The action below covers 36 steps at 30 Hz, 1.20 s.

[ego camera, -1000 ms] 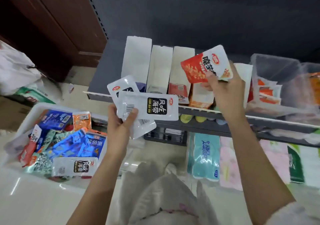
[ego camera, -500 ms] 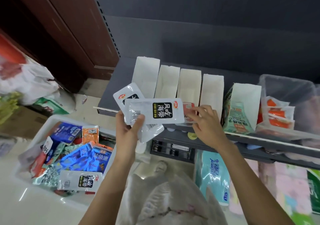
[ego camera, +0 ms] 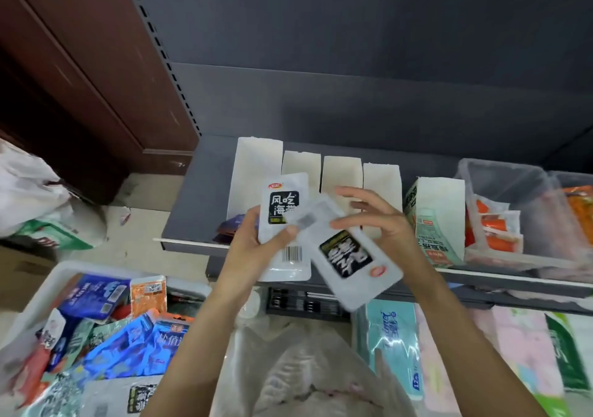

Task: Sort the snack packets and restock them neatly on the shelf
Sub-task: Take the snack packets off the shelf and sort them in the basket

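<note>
While both arms reach up from the bottom of the frame, the two hands meet at the centre, in front of a dark grey shelf (ego camera: 205, 189). The left hand (ego camera: 256, 243) grips an upright white packet (ego camera: 284, 224), its thumb pressed across the front and its fingers curled behind. This packet is a flat white pouch with a black square label bearing white Chinese characters, a small red oval logo at the top, and a barcode near the bottom edge.

A second white packet (ego camera: 346, 256) of the same kind lies tilted across the first, running from centre toward lower right, slightly blurred. Its black label and red logo appear upside down. The right hand (ego camera: 382, 221) holds its upper end, thumb on the front; the index finger is extended and the other fingers are loosely curled behind the pouch. How firmly it pinches cannot be told.

Behind the hands, four white cardboard dividers (ego camera: 301, 169) stand upright in a row on the shelf. Just right of them stands a green and white box (ego camera: 433, 224). At the right edge sits a clear plastic bin (ego camera: 500, 176) with orange and white packets inside.

At lower left, a white tray (ego camera: 61, 272) on the floor holds mixed snack packets (ego camera: 128, 336) in blue, orange, red and white, piled loosely. Below the shelf at lower right are packs of tissues (ego camera: 391, 346) in pale blue, pink and green wrapping. A white plastic bag (ego camera: 29, 182) sits at the left edge.
</note>
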### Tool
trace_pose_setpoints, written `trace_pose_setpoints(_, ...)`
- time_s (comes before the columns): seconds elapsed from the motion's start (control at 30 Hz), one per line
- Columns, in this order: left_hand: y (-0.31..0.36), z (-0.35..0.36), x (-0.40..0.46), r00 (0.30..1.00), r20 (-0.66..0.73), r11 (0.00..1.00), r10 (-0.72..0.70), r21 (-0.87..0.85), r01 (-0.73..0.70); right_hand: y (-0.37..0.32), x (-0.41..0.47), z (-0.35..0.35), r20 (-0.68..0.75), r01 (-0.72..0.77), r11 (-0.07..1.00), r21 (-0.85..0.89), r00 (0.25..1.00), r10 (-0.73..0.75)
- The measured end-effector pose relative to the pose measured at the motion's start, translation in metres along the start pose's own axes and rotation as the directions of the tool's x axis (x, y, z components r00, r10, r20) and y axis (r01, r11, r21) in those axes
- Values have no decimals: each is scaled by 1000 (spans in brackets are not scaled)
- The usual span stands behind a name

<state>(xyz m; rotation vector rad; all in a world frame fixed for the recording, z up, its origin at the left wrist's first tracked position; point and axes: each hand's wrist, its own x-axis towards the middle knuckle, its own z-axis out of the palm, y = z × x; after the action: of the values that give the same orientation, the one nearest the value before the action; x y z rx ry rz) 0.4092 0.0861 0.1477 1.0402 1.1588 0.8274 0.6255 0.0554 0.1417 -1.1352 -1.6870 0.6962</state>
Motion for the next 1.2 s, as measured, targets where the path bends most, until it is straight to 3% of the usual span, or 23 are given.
trace_pose_setpoints(0.07,1,-7,5,999,-39,1000,-3,-28,1,-5,-2,-6,-262,-169,968,184,941,214)
trace_pose_setpoints(0.13,5,-13,8,1000,-20,994,-14,-106,12,-5,-4,-12,-475,-276,875,399,753,454)
trace_pose_setpoints(0.2,11,-18,12,999,23,983,-41,-180,45,-2,-7,-18,-513,-335,826,453,659,549)
trace_pose_setpoints(0.33,18,-17,23,990,98,963,-98,-243,119,-1,-13,-17,-423,-448,705,550,578,698)
trace_pose_setpoints(0.43,21,-8,27,992,118,991,-42,-121,56,-7,-11,-12,-360,-492,664,563,577,733)
trace_pose_setpoints(0.57,20,14,30,979,201,996,34,76,-50,-22,-4,1,-259,-523,696,492,676,690)
trace_pose_setpoints(0.7,20,39,29,966,256,988,31,138,-68,-34,0,11,-228,-472,718,511,732,643)
trace_pose_setpoints(0.77,22,44,29,950,309,986,-46,168,-7,-37,1,9,-264,-451,731,512,727,634)
trace_pose_setpoints(0.83,20,40,31,932,342,993,-119,16,121,-36,1,4,-335,-431,734,524,689,643)
trace_pose_setpoints(0.87,18,34,33,924,360,965,-129,-169,200,-35,0,1,-370,-424,734,531,663,651)
trace_pose_setpoints(0.93,17,21,36,891,438,780,-121,-513,358,-31,-3,-5,-424,-425,732,533,615,665)
trace_pose_setpoints(0.97,18,16,37,876,471,711,-99,-583,394,-28,-5,-7,-440,-427,730,534,597,671)
trace_pose_setpoints(1.03,21,12,39,888,452,714,-84,-594,370,-24,-7,-9,-457,-429,728,535,577,677)
trace_pose_setpoints(1.1,23,12,44,947,304,854,-103,-461,241,-19,-9,-9,-467,-447,727,521,564,681)
trace_pose_setpoints(1.17,26,13,50,991,117,984,-65,-156,83,-16,-11,-8,-479,-466,726,506,548,685)
trace_pose_setpoints(1.2,26,11,55,999,47,1000,11,12,-12,-15,-12,-7,-485,-470,726,502,542,686)
